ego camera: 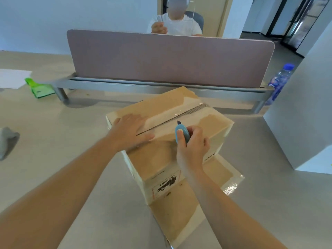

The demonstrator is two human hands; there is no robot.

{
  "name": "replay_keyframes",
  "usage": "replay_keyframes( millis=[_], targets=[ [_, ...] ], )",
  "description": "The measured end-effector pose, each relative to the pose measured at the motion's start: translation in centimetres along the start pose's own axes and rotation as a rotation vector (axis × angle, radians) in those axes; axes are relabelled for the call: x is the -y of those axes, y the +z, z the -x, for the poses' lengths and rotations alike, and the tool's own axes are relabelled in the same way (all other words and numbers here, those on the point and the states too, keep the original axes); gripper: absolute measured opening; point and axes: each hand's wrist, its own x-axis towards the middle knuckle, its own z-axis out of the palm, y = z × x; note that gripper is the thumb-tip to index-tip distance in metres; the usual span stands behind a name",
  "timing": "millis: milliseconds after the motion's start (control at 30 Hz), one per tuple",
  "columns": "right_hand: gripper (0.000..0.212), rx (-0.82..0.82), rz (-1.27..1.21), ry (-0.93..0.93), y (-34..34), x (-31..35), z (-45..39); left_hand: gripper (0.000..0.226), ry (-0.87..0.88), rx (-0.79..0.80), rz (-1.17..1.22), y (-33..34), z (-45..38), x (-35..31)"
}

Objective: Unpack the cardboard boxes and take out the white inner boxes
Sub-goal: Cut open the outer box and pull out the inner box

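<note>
A brown cardboard box (203, 121) stands on the table in front of me, its top flaps shut and covered with clear tape along the centre seam. My left hand (130, 130) lies flat on the left part of the top, fingers spread. My right hand (193, 143) grips a small blue box cutter (181, 133), its dark blade pointing at the taped seam near the middle of the top. A second, flattened piece of cardboard (181, 214) lies under the box toward me. No white inner box is visible.
A mauve desk divider (170, 58) on a metal rail crosses the table behind the box; a person in white sits beyond it. A water bottle (280, 81) stands at the right, a green packet (40, 88) and paper at the left, a white block (309, 123) at the right.
</note>
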Motion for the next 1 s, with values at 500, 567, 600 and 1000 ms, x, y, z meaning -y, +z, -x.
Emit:
replay_keyframes(
  millis=[500, 567, 600, 1000],
  targets=[
    [0.019, 0.056, 0.194, -0.131, -2.3, -2.3, -5.3, 0.073, -0.363, 0.011, 0.012, 3.1, 1.4, -6.4],
    [0.016, 0.030, 0.137, -0.089, -3.4, -2.3, -4.5, 0.078, -0.424, 0.039, 0.040, 3.2, 1.4, -9.2],
    [0.015, 0.019, 0.105, -0.060, -4.1, -2.5, -3.9, 0.081, -0.435, 0.062, 0.052, 3.2, 1.6, -10.6],
    [0.020, -0.046, -0.027, 0.097, -8.0, -4.3, 1.8, 0.089, 0.156, 0.072, -0.256, 0.1, 0.7, -8.3]
  ],
)
